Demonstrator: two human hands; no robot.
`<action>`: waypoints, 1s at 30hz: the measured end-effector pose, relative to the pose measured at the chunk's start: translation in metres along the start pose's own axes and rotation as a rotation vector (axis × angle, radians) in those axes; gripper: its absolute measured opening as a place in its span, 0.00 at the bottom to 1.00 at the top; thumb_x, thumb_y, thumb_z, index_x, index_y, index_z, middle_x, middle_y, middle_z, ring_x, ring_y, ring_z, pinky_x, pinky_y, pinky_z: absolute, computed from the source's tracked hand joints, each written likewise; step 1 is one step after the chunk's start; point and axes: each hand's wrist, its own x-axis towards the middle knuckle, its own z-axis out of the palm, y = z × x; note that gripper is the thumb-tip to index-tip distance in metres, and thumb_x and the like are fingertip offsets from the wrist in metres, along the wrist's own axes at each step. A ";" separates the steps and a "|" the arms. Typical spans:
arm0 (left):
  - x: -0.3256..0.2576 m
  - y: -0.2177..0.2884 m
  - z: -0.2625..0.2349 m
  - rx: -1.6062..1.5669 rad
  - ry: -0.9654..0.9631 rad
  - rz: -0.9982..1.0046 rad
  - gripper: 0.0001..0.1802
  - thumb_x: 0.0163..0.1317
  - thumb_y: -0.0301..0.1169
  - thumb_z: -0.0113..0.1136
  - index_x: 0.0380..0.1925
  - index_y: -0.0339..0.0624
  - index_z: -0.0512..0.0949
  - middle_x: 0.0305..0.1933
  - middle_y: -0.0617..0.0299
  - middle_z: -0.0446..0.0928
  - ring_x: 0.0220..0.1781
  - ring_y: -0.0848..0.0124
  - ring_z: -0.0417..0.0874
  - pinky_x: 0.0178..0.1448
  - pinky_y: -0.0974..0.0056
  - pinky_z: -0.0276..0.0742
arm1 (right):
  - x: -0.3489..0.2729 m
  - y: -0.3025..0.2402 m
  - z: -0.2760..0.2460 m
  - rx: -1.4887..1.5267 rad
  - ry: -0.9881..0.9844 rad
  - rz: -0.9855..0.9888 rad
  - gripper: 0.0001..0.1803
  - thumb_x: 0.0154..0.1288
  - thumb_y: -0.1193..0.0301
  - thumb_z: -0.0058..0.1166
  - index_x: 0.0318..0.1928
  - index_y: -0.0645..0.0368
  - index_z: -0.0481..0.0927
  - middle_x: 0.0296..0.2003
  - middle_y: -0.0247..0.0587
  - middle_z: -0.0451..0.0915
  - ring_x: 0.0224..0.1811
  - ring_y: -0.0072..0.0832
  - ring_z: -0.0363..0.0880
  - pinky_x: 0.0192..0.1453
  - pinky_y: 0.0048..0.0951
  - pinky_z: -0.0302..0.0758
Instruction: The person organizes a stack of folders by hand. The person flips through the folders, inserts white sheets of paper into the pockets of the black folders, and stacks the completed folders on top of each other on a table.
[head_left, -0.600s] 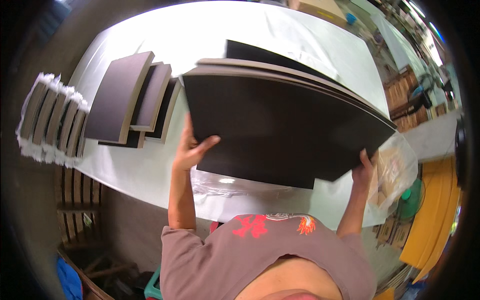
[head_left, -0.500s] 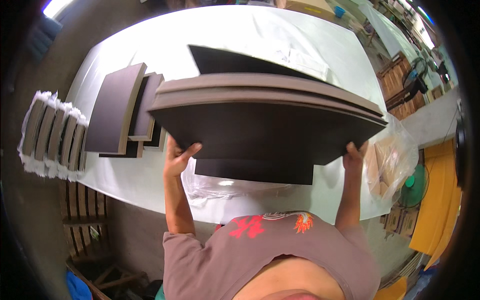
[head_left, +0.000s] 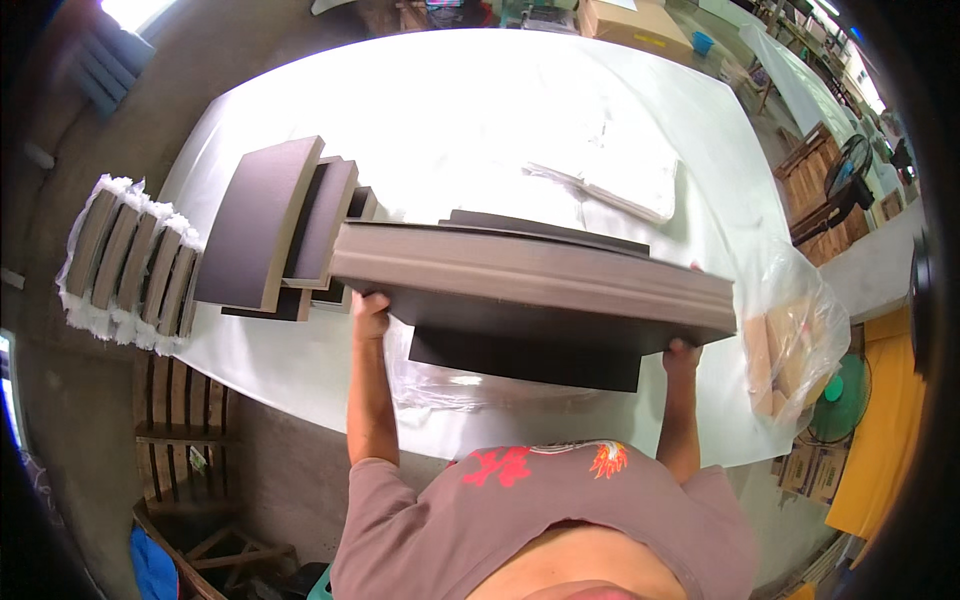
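Observation:
A thick stack of dark sheets (head_left: 535,275) with grey-brown edges is held between my two hands, its long edge facing up. My left hand (head_left: 370,314) is closed on its left end, thumb on the near face. At the right end my right hand (head_left: 683,354) grips it, with most of its fingers hidden behind the stack. Under and behind it, another dark sheet or stack (head_left: 525,364) shows at the near side and again beyond the far side. Whether the held stack touches it, I cannot tell.
A white-covered table (head_left: 420,130) bears offset dark stacks (head_left: 255,225) on the left. Several wrapped bundles (head_left: 125,260) stand by its left edge. White folded plastic (head_left: 630,180) lies behind, and a clear bag with cardboard (head_left: 790,340) sits right. A slatted wooden chair (head_left: 185,440) stands at lower left.
The stack has come down and its layers, uneven before, now line up more closely. Its top edge has tipped toward me. My right hand has moved inward and lower.

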 end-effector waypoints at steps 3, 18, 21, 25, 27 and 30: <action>0.003 0.015 0.030 -0.067 -0.091 0.137 0.40 0.38 0.42 0.67 0.55 0.41 0.67 0.51 0.60 0.74 0.54 0.62 0.73 0.59 0.57 0.66 | 0.001 0.024 -0.020 0.002 0.133 0.077 0.39 0.46 0.66 0.63 0.61 0.53 0.62 0.47 0.37 0.73 0.52 0.33 0.71 0.59 0.38 0.69; -0.023 0.116 0.091 0.124 -0.241 0.158 0.55 0.48 0.64 0.56 0.67 0.36 0.54 0.66 0.47 0.61 0.69 0.59 0.60 0.71 0.58 0.48 | 0.011 -0.081 0.050 -0.114 -0.168 -0.183 0.77 0.31 0.26 0.56 0.70 0.59 0.32 0.70 0.53 0.44 0.73 0.40 0.44 0.74 0.45 0.44; -0.020 0.115 0.077 0.078 -0.292 0.097 0.50 0.55 0.65 0.48 0.66 0.37 0.56 0.67 0.51 0.60 0.71 0.61 0.57 0.72 0.59 0.44 | 0.006 -0.023 -0.003 0.003 -0.119 -0.011 0.71 0.34 0.32 0.62 0.70 0.58 0.39 0.68 0.46 0.50 0.70 0.40 0.52 0.71 0.44 0.53; -0.017 0.108 0.070 0.091 -0.277 0.092 0.47 0.59 0.64 0.44 0.65 0.37 0.58 0.67 0.55 0.62 0.70 0.64 0.58 0.72 0.59 0.45 | -0.014 -0.012 -0.026 0.038 -0.146 0.033 0.66 0.33 0.38 0.69 0.68 0.57 0.49 0.63 0.39 0.61 0.62 0.37 0.65 0.65 0.40 0.65; -0.015 0.111 0.071 0.156 -0.234 0.066 0.45 0.59 0.63 0.44 0.64 0.37 0.60 0.65 0.58 0.63 0.69 0.65 0.59 0.71 0.60 0.46 | 0.001 -0.030 0.017 -0.027 -0.052 -0.094 0.64 0.35 0.40 0.69 0.68 0.57 0.51 0.63 0.42 0.61 0.61 0.33 0.65 0.63 0.37 0.66; -0.018 0.107 0.081 0.202 -0.155 0.008 0.42 0.62 0.62 0.40 0.62 0.36 0.64 0.65 0.59 0.64 0.68 0.66 0.59 0.71 0.61 0.45 | 0.007 -0.046 0.042 -0.196 0.077 -0.109 0.64 0.31 0.44 0.72 0.67 0.60 0.54 0.61 0.39 0.60 0.59 0.31 0.62 0.61 0.33 0.64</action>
